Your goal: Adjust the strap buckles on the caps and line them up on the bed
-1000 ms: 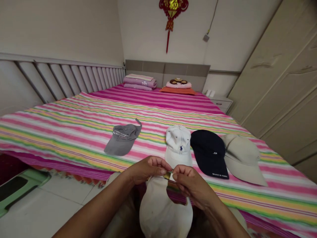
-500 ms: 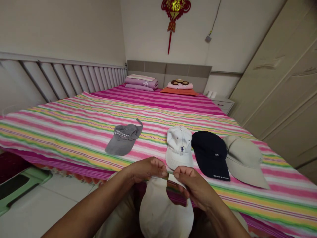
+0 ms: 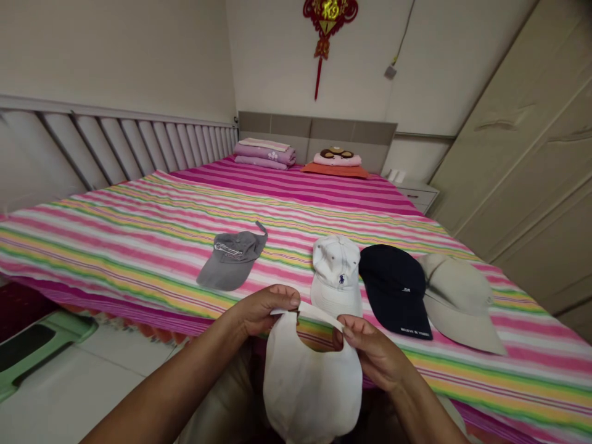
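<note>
A cream cap (image 3: 309, 388) hangs over my lap with its back opening facing up. My left hand (image 3: 268, 308) pinches the strap at the left side of that opening. At the right side, my right hand (image 3: 372, 348) grips the strap's other end, and the strap spans the gap between them. On the bed just beyond lie a white cap (image 3: 337, 271) with a small dark logo, a black cap (image 3: 395, 290) and a beige cap (image 3: 462, 299), side by side. A grey cap (image 3: 232, 259) lies apart to the left, its strap sticking up.
The striped bed (image 3: 152, 240) fills the middle, with folded purple bedding (image 3: 263, 154) and a pink-and-orange pile (image 3: 335, 165) by the headboard (image 3: 319, 132). A green stool (image 3: 50, 345) stands at lower left. White rails (image 3: 139, 139) line the left side; a nightstand (image 3: 419, 194) stands at right.
The cream cap's strap now lies across the opening, which shows wider. My left hand has moved slightly left and up, my right hand slightly right, so they are farther apart.
</note>
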Demonstrator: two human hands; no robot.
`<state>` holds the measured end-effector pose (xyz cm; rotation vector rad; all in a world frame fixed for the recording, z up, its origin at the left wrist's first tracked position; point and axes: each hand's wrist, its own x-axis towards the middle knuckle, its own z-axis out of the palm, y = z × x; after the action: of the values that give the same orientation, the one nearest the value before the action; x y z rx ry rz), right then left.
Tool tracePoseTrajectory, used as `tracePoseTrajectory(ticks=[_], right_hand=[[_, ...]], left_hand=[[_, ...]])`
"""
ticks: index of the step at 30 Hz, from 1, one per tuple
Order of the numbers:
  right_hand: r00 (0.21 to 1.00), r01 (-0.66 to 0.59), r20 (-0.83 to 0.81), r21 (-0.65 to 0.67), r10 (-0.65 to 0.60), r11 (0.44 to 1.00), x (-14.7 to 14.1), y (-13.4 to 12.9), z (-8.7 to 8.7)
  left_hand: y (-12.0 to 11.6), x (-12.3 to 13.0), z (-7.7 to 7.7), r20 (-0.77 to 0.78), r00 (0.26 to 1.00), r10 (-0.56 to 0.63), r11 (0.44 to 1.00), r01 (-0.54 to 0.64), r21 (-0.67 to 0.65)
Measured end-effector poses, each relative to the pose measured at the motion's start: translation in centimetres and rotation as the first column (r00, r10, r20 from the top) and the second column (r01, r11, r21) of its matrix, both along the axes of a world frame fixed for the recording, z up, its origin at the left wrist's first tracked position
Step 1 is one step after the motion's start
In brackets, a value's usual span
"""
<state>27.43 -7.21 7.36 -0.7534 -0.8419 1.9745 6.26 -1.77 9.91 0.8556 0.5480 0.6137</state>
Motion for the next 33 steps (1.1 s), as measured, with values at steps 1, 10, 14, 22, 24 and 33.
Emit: tracePoseTrajectory(ticks=[1,10,14,22,24,33], right_hand=[[1.0,0.012,-0.018,-0.003,-0.012,1.0,0.0,0.1,0.0],[0.99,0.005,-0.14,0.016,-0.002,1.0,-0.2,0.3,0.8],[0.974,-0.129,-0.181,0.055,0.137,0.99,-0.8,0.1,1.5],[0.963,-0.09,-0.248,0.059,0.102,0.994,-1.0,0.1,1.7],[0.96,-0.042,-0.274,0.054,0.055,0.998,-0.9,0.3,1.8],[0.944,0.049,-0.33,0.045,-0.031,0.998,-1.0,1.3,1.2]], left_hand=[[0.0,-0.1,-0.1,0.005,1.0,-0.009,1.0,0.009,0.001],[0.2,-0.1,-0.6,-0.038,0.999,-0.024,1.0,0.025,0.016],[0.2,0.1,-0.5,-0.011,0.999,0.036,0.999,-0.036,0.005],[0.5,-0.5,-0.9,0.033,0.998,0.054,0.998,-0.053,-0.035],[0.6,-1.1,-1.9,0.096,0.994,0.052,0.997,-0.046,-0.07],[-0.9,-2.9,-6.3,0.29,0.952,0.098,0.994,-0.081,-0.069]])
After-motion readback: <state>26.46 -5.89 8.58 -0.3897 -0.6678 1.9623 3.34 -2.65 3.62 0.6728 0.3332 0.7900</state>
